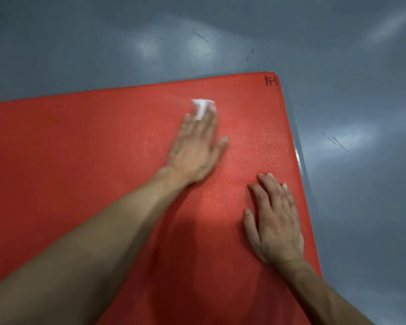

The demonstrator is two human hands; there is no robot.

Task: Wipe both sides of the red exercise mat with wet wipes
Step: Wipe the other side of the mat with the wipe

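Note:
The red exercise mat (80,160) lies flat on the floor and fills most of the view. My left hand (195,148) is stretched forward near the mat's far edge, with straight fingers pressing a white wet wipe (201,107) onto the surface. Part of the wipe sticks out past and between the fingertips, and the hand looks motion-blurred. My right hand (274,219) rests flat on the mat near its right edge, fingers spread, holding nothing. The mat glistens with a damp sheen between the two hands.
A glossy grey floor (361,113) surrounds the mat at the back and right, with light reflections and a few dark scuffs. A black marking (270,80) sits in the mat's far right corner.

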